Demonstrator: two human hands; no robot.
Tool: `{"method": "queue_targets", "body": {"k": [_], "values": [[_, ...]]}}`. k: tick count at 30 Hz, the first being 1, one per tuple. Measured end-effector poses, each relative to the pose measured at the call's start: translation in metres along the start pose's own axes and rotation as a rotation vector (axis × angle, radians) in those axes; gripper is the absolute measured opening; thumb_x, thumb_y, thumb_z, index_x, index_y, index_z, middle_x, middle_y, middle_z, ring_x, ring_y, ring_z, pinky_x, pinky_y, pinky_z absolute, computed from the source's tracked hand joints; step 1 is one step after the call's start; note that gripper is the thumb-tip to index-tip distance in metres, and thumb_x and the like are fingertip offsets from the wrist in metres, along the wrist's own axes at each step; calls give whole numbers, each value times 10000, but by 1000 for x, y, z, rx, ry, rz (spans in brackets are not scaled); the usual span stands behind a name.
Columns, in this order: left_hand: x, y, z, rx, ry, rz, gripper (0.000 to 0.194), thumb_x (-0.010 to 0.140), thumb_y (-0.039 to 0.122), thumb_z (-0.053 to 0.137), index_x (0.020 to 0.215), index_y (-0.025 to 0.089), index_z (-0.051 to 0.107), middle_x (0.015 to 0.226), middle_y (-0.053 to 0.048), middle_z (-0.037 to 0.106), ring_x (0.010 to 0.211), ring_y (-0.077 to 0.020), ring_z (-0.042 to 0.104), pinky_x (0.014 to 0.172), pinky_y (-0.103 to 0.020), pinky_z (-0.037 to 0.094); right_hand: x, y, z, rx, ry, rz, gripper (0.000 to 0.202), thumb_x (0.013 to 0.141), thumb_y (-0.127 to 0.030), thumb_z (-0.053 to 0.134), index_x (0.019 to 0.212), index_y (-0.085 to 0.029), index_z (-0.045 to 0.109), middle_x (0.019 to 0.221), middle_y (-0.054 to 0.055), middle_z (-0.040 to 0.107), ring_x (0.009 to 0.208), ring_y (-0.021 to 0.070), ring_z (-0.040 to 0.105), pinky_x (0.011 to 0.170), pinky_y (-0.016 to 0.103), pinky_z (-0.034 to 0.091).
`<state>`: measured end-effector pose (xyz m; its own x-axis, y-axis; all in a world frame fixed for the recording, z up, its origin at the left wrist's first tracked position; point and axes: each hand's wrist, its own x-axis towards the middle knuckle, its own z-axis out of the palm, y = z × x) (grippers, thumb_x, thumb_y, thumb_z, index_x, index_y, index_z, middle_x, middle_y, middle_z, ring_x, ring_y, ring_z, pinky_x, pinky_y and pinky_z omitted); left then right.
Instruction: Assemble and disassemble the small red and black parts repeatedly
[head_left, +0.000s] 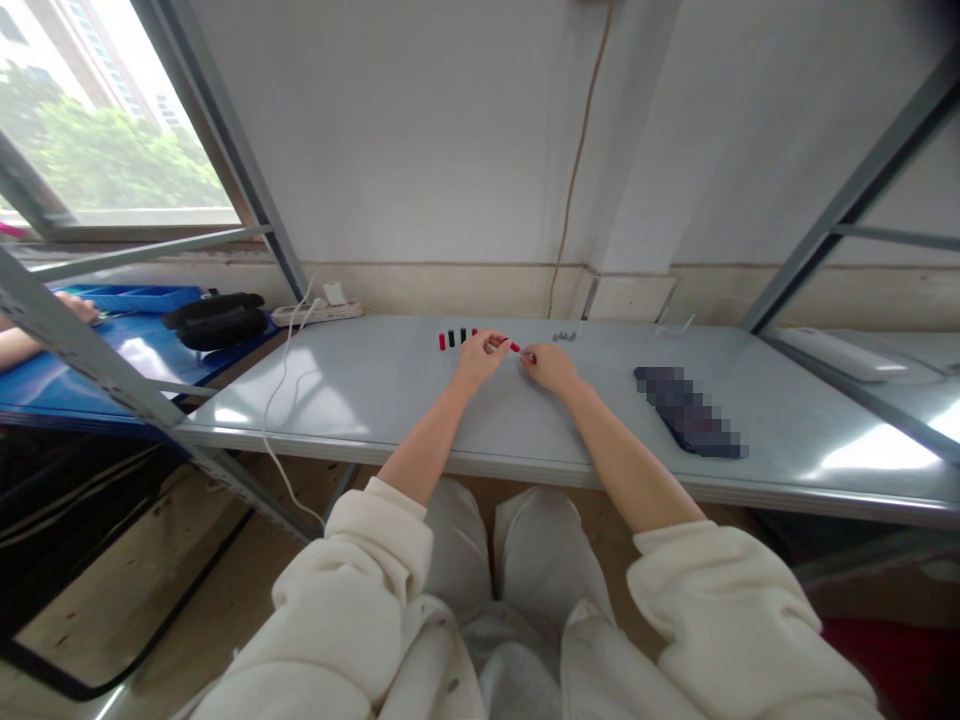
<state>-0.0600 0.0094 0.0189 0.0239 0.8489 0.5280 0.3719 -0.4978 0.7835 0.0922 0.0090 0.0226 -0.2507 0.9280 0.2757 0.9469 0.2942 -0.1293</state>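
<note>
Over the grey table (390, 375), my left hand (480, 357) pinches a small red cylindrical piece (514, 346) that points to the right. Close beside it, my right hand (551, 370) has its fingers pressed together near the red piece's end; what they hold is too small to make out. Behind my left hand stands a short row of small pieces, among them a red one (442, 342) and a black one (451, 339); my fingers partly cover the row's right end. Several tiny greyish pieces (564, 337) lie beyond my right hand.
A pixelated dark flat object (690, 412) lies to the right. At the back left are a white power strip (319, 313) and a cable (279, 395) hanging over the front edge. Metal posts flank the table. Another person's hand (79, 307) rests by a blue tray (139, 297) on the left.
</note>
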Motion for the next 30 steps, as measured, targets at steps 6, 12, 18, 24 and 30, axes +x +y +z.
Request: {"method": "queue_targets", "body": {"k": [6,12,18,24,30], "values": [[-2,0,0,183,-96,56,107,730,236,561,794,167,612,719,-12,645,521,-74,488,578,-222,400,1,-3,1,78,43,-82,280,828,-231,478,1072,-159,594,958,102,651,881,174,582,742,244,398],[-3,1,-1,195,-121,58,117,744,227,545,819,162,606,706,-16,641,552,-83,515,597,-223,414,0,-5,4,120,67,-73,289,825,-238,489,1097,-150,537,930,99,652,866,179,590,737,255,403],[-1,-2,2,124,-66,13,121,747,270,553,798,172,604,697,-16,638,547,-86,516,592,-229,416,0,-10,1,96,67,6,225,867,-283,416,1020,-153,518,885,118,654,821,200,603,686,269,403],[8,-4,-5,-248,192,-237,150,773,294,518,703,164,546,569,5,579,430,-64,459,473,-205,365,24,-8,9,327,66,109,159,825,-222,471,945,-137,530,879,104,657,808,168,601,701,257,417],[12,1,-14,-559,402,-508,187,788,275,477,642,160,503,504,38,503,359,-36,379,394,-188,272,50,-5,20,329,13,156,155,794,-225,514,909,-138,570,900,108,650,844,172,596,728,270,426]]}}
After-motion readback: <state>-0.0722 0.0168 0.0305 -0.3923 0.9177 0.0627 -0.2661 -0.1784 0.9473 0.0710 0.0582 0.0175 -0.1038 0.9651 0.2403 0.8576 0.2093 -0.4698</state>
